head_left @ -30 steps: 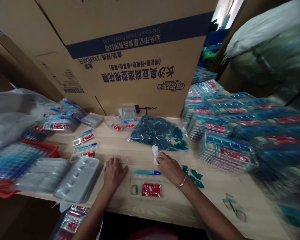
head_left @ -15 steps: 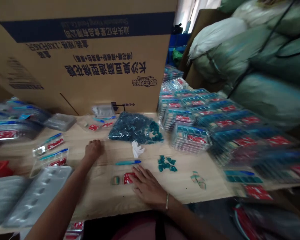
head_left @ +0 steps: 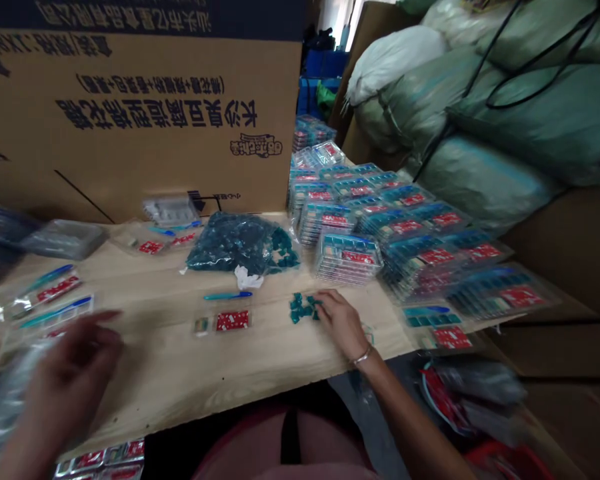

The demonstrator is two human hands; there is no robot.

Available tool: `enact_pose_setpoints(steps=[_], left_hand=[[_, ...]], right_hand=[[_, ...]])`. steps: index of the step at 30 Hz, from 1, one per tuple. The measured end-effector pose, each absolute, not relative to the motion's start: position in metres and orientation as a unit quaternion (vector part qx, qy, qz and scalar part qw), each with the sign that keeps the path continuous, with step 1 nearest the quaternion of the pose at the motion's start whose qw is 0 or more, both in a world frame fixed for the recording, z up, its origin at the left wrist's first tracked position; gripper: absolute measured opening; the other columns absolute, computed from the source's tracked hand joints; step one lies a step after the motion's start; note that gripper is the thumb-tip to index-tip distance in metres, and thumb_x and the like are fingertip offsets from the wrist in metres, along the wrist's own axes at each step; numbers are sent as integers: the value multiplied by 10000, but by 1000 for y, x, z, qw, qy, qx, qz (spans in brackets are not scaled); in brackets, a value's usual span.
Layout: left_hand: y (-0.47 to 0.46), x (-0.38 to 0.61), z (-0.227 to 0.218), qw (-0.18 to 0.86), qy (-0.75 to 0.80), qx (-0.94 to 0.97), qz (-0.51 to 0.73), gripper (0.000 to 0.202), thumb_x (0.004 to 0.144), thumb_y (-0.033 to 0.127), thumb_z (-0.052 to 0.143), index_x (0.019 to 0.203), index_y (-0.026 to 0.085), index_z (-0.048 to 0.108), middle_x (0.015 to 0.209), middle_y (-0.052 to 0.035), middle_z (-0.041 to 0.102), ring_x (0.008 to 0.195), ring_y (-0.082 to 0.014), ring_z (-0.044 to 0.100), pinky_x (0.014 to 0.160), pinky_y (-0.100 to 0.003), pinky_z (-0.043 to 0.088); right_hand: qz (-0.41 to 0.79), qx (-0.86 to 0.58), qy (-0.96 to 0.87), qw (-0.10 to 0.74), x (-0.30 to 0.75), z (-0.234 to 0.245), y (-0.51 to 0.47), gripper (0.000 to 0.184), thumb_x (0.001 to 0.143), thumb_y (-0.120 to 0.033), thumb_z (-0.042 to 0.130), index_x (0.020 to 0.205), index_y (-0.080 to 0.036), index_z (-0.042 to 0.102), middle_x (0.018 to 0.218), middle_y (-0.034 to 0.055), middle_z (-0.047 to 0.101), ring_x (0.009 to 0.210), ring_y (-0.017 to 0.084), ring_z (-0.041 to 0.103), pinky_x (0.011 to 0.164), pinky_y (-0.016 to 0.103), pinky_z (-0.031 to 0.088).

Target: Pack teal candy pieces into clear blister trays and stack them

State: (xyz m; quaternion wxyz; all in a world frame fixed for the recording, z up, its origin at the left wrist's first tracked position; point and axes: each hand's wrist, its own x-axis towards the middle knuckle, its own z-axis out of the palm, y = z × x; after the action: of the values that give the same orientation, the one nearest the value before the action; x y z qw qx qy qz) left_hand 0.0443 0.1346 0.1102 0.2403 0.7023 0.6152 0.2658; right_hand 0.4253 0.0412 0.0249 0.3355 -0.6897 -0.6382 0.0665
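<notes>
My right hand is at a small pile of teal pieces, thumb and fingertips pinched together at its right edge on a teal piece. To its left lies a clear plastic tray holding a red patterned packet, a small striped block and a teal pen with a blue end. My left hand, blurred, hovers over the table's left side near flat clear plastic trays. One finger stretches out, apart from the curled others, and nothing shows in it.
A bag of teal pieces lies behind, with crumpled white material before it. Stacks of filled clear packs crowd the right side. A large cardboard box stands at the back. Filled trays lie at left.
My right hand has left the red packet and moved right to the teal pile. My left hand has drawn back toward the left trays. The view has turned right.
</notes>
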Motion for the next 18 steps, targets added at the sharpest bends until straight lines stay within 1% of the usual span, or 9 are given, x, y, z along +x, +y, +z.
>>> enact_pose_setpoints(steps=[2,4,6,8,10,12,13,15,18], left_hand=[[93,72,77,396,584,664,248,328,700,500,519,975,322,512,665,33,557,488,-158,489,423,-274,402],[68,104,47,461,578,633,232,299,668,443,522,897,251,521,544,56,475,400,-123,423,390,-245,350],[61,126,28,410,603,651,211,239,671,355,495,865,219,528,485,68,436,413,-122,442,432,-232,350],[63,133,24,319,635,682,171,222,680,280,480,880,212,550,490,62,460,474,-133,496,495,-232,368],[66,131,30,248,652,700,151,240,695,250,481,915,219,572,577,39,526,536,-139,535,532,-237,380],[64,129,40,237,636,711,181,242,713,268,492,930,217,586,696,14,573,551,-131,541,540,-242,396],[62,132,45,264,613,715,207,243,724,290,500,936,212,589,747,2,590,553,-125,542,543,-244,408],[55,144,52,376,542,707,253,273,740,347,524,958,197,593,817,-22,626,592,-125,565,575,-248,444],[49,172,52,572,437,628,296,373,717,434,592,989,178,608,913,-61,675,768,-164,620,690,-274,491]], right_hand=[[100,-703,-624,326,447,17,42,218,823,-144,488,998,-177,616,975,61,616,834,161,603,765,312,495],[133,-705,-620,317,457,8,48,189,794,-148,522,950,-177,624,892,33,626,717,133,596,684,272,487],[147,-706,-617,314,460,2,53,149,774,-151,534,890,-173,626,828,22,630,691,133,588,664,264,473],[142,-704,-617,321,461,0,54,118,768,-161,531,846,-168,619,804,25,627,713,146,587,672,271,463],[124,-703,-615,334,459,6,49,97,776,-185,521,817,-166,607,791,27,612,700,150,578,660,274,454],[106,-699,-607,363,450,19,41,92,793,-216,514,801,-170,593,779,23,595,669,144,563,640,269,447],[106,-691,-603,384,441,27,35,89,800,-227,516,801,-173,587,773,18,590,654,138,557,630,261,446],[139,-659,-607,422,415,42,25,63,805,-227,531,810,-183,576,757,3,589,649,126,557,619,240,447],[219,-592,-653,419,370,56,15,25,802,-183,547,818,-199,559,737,-20,581,661,112,565,618,215,448]])
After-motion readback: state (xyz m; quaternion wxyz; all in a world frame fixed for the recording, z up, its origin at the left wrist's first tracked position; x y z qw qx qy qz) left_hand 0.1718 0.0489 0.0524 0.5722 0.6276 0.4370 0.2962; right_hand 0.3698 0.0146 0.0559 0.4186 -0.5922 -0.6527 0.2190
